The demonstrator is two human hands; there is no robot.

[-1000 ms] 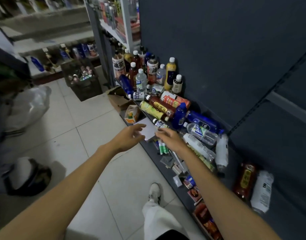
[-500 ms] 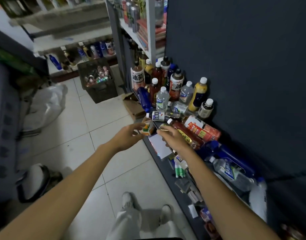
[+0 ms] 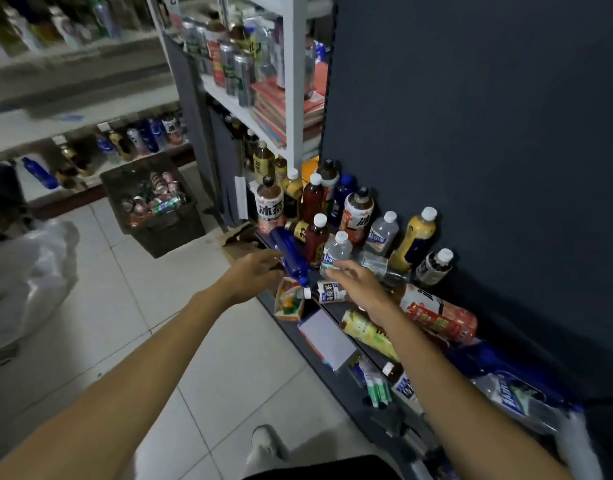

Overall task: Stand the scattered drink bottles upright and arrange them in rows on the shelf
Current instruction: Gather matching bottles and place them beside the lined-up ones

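low dark shelf (image 3: pixel 350 382) on pale tiled floor (image 3: pixel 194 341), navy wall behind | bottles (image 3: pixel 336 252) partly upright at back, rest lying | left hand (image 3: pixel 253 275), right hand (image 3: pixel 355 282) fingers loosely spread, probably touching nothing

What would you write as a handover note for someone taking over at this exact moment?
Left hand: open, holding nothing, reaching toward the lying blue bottle.
Right hand: open, holding nothing, fingers spread just over the small white-label bottle lying on the shelf; contact unclear.
Done: a group of upright bottles stands at the far end of the shelf.
Left: near the hands and nearer the camera, bottles lie on their sides, among them the red-label bottle, the green-label bottle and the clear bottle. Stand them up and line them in rows.
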